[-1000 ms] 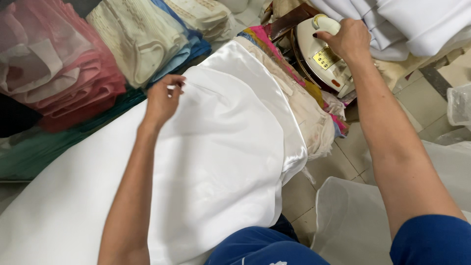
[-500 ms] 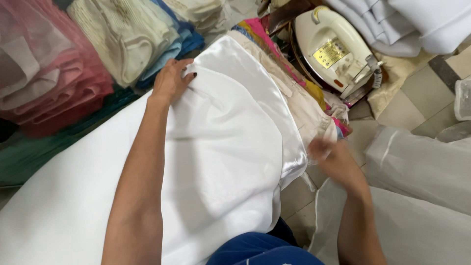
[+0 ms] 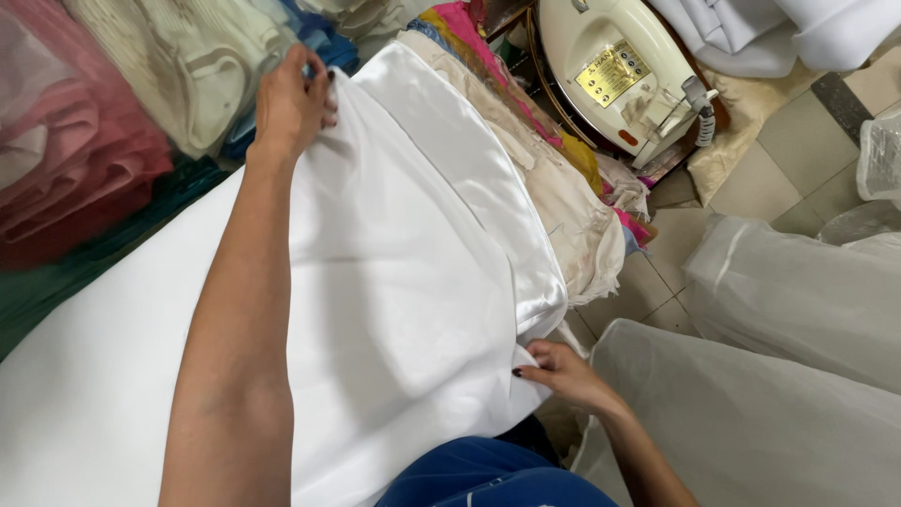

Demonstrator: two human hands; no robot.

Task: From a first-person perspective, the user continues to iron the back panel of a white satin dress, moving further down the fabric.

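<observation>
Across the middle of the head view lies a large white satin cloth (image 3: 394,282), spread flat. At its far edge the left hand (image 3: 293,101) pinches a fold of this cloth with closed fingers. At its near right corner the right hand (image 3: 561,372) grips the hem, fingers curled narrow around it. Right of the cloth, well apart, stands a cream steam iron (image 3: 615,75). Left of the cloth lie folded pink fabrics (image 3: 66,160). Sheer white bags (image 3: 788,376) lie just right of the corner.

Single head-worn view, looking steeply down, close over white fabric (image 3: 404,282), tiled floor (image 3: 798,160) at right
</observation>
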